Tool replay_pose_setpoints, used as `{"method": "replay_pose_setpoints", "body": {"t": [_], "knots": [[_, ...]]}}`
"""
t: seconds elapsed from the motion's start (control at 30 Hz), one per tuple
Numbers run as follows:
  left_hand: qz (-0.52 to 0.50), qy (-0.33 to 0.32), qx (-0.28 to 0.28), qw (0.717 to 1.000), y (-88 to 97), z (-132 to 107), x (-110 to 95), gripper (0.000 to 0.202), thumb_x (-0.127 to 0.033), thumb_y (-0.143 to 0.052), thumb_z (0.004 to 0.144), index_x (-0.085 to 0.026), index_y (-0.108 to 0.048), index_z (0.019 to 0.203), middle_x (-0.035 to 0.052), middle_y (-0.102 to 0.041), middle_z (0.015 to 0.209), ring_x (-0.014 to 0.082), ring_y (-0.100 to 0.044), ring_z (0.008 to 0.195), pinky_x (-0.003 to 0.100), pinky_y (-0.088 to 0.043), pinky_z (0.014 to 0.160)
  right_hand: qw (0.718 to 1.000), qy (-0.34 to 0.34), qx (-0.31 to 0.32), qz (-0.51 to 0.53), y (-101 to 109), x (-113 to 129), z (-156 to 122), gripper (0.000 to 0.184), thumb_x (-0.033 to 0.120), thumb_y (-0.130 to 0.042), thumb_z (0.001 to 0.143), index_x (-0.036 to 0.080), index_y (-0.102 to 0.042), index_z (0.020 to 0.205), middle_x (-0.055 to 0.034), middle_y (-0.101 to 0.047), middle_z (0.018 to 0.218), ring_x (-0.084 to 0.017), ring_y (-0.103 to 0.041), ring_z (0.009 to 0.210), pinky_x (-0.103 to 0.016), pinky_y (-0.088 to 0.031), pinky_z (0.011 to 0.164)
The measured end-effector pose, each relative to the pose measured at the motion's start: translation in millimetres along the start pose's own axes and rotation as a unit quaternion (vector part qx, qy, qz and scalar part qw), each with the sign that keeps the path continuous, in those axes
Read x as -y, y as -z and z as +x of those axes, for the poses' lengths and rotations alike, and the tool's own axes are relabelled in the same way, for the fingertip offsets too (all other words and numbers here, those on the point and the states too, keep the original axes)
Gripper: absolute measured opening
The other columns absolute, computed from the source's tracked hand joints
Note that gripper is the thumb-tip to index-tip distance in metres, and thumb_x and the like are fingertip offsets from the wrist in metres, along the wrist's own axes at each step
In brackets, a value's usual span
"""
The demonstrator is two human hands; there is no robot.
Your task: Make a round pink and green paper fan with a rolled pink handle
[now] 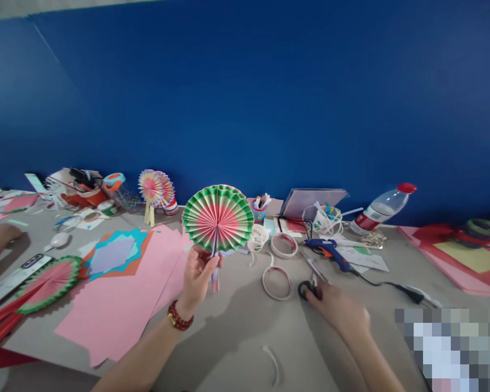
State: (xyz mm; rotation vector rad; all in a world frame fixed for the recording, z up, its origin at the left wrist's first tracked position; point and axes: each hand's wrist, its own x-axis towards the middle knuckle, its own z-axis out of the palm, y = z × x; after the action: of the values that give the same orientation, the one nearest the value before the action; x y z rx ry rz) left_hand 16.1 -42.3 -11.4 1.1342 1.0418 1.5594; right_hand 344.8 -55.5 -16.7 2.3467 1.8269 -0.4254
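My left hand [198,280] is closed around the stick of a round pleated paper fan [218,220], holding it upright above the table. The fan has a pink middle, a pale ring and a green rim. Lower right, my right hand [341,310] has its fingers closed at the black handles of a pair of scissors [307,289], low over the table. Part of the scissors is hidden by the fingers. Just left of them lies a roll of tape [277,283], with a second tape roll [285,246] behind it.
A blue glue gun [329,250] with its cord, a tilted bottle [384,208] and a white basket [327,220] stand right. Pink paper [118,310], another green-rimmed fan [53,283] and a phone [14,280] lie left. Another person's hand [2,239] rests far left. A blue partition [245,98] rises behind.
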Motion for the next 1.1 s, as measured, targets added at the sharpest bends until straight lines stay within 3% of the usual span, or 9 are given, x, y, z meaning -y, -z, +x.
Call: {"method": "replay_pose_setpoints", "body": {"t": [0.17, 0.33, 0.43, 0.53, 0.77, 0.87, 0.97, 1.1], "knots": [[-0.074, 0.038, -0.006, 0.996, -0.4, 8, -6, 0.035, -0.033, -0.075, 0.078, -0.025, -0.048, 0.1, -0.0021, -0.063, 0.084, 0.0116, -0.06, 0.069, 0.027, -0.05, 0.068, 1.0, 0.011, -0.018, -0.003, -5, -20, -3, 0.026, 0.045, -0.047, 0.091, 0.023, -0.06, 0.086, -0.0097, -0.074, 0.093, -0.029, -0.071, 0.083, -0.032, -0.041, 0.057], [-0.156, 0.124, 0.062, 0.978, 8.5, 18, -4, 0.026, -0.028, -0.077, 0.075, -0.02, -0.055, 0.086, 0.0021, -0.063, 0.085, 0.0135, -0.059, 0.075, 0.027, -0.048, 0.067, 0.998, 0.042, -0.046, 0.019, -13, -41, -2, 0.023, 0.042, -0.047, 0.089, 0.023, -0.057, 0.079, -0.0071, -0.071, 0.092, -0.025, -0.069, 0.079, -0.032, -0.04, 0.061], [-0.186, 0.138, 0.076, 0.97, 9.3, 19, -6, 0.023, -0.026, -0.076, 0.076, -0.02, -0.055, 0.086, 0.0028, -0.063, 0.087, 0.0146, -0.059, 0.078, 0.026, -0.045, 0.064, 0.998, 0.034, -0.017, 0.053, -15, -50, -1, 0.024, 0.046, -0.047, 0.087, 0.025, -0.056, 0.078, -0.0054, -0.071, 0.082, -0.024, -0.068, 0.075, -0.031, -0.04, 0.062], [-0.195, 0.138, 0.099, 0.966, 5.0, 18, -11, 0.019, -0.026, -0.071, 0.08, -0.02, -0.055, 0.09, 0.0024, -0.061, 0.091, 0.0102, -0.054, 0.067, 0.026, -0.043, 0.062, 0.996, 0.027, 0.023, 0.082, -15, -56, -2, 0.025, 0.048, -0.048, 0.085, 0.025, -0.056, 0.077, -0.005, -0.07, 0.074, -0.025, -0.068, 0.072, -0.032, -0.041, 0.061], [-0.178, 0.141, 0.124, 0.966, -3.7, 20, -17, 0.022, -0.027, -0.067, 0.083, -0.021, -0.049, 0.096, -0.0025, -0.054, 0.077, 0.0073, -0.044, 0.056, 0.024, -0.041, 0.059, 0.986, 0.077, 0.092, 0.113, -13, -75, 4, 0.023, 0.048, -0.056, 0.074, 0.025, -0.062, 0.074, -0.006, -0.072, 0.076, -0.026, -0.067, 0.073, -0.034, -0.044, 0.067], [-0.195, 0.163, 0.132, 0.958, -5.0, 21, -18, 0.025, -0.027, -0.07, 0.083, -0.021, -0.049, 0.095, -0.0025, -0.054, 0.079, 0.0068, -0.045, 0.058, 0.024, -0.042, 0.06, 0.982, 0.08, 0.088, 0.147, -9, -85, 5, 0.028, 0.052, -0.056, 0.07, 0.025, -0.063, 0.073, -0.0078, -0.072, 0.076, -0.027, -0.067, 0.073, -0.034, -0.045, 0.066], [-0.206, 0.187, 0.13, 0.952, -8.1, 23, -19, 0.025, -0.025, -0.072, 0.082, -0.021, -0.05, 0.094, -0.0022, -0.053, 0.082, 0.0064, -0.045, 0.059, 0.023, -0.043, 0.061, 0.962, 0.084, 0.092, 0.241, -1, -81, -5, 0.037, 0.057, -0.056, 0.068, 0.024, -0.064, 0.081, -0.0084, -0.07, 0.076, -0.025, -0.063, 0.067, -0.032, -0.046, 0.059], [-0.219, 0.212, 0.151, 0.94, -17.6, 23, -22, 0.024, -0.023, -0.071, 0.083, -0.021, -0.051, 0.095, -0.0024, -0.052, 0.082, 0.0068, -0.045, 0.06, 0.023, -0.043, 0.062, 0.905, 0.2, 0.161, 0.34, 10, -48, -28, 0.034, 0.057, -0.055, 0.08, 0.023, -0.057, 0.081, 0.0001, -0.055, 0.065, -0.016, -0.049, 0.058, -0.025, -0.04, 0.052]]}}
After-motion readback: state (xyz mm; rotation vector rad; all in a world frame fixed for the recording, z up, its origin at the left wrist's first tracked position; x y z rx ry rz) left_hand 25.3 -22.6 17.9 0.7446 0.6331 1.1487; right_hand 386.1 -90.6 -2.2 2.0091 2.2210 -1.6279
